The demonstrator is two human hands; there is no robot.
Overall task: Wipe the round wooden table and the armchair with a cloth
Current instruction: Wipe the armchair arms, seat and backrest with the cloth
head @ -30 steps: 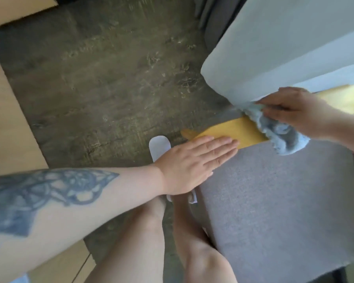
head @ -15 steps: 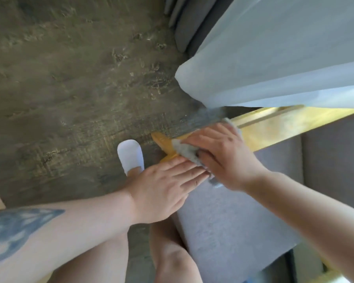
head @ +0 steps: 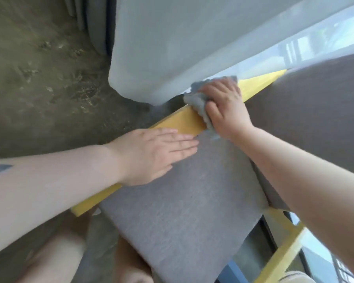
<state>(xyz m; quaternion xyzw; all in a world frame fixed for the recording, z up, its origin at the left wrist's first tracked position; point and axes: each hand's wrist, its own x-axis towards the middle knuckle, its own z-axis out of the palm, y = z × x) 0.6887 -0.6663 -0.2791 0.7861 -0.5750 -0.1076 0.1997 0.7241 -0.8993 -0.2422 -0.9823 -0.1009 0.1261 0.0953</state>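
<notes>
Under the fingers of the right hand (head: 223, 107) lies the grey cloth (head: 198, 103), bunched and pressed onto the yellow wooden armrest (head: 180, 123) of the armchair (head: 192, 190); the fingers curl over the cloth and grip it. The left hand (head: 151, 154) lies flat, fingers straight and together, holding nothing, across the armrest edge and the grey seat cushion (head: 182, 211) just beside the cloth. The cloth looks soft, light and easily folded; best held bunched in the palm. The armrest appears stiff and smooth. Beyond the fingertips a pale curtain (head: 172, 48) hangs close, limiting room; the armrest runs on bare towards the backrest (head: 315, 119). The round table is not in view.
</notes>
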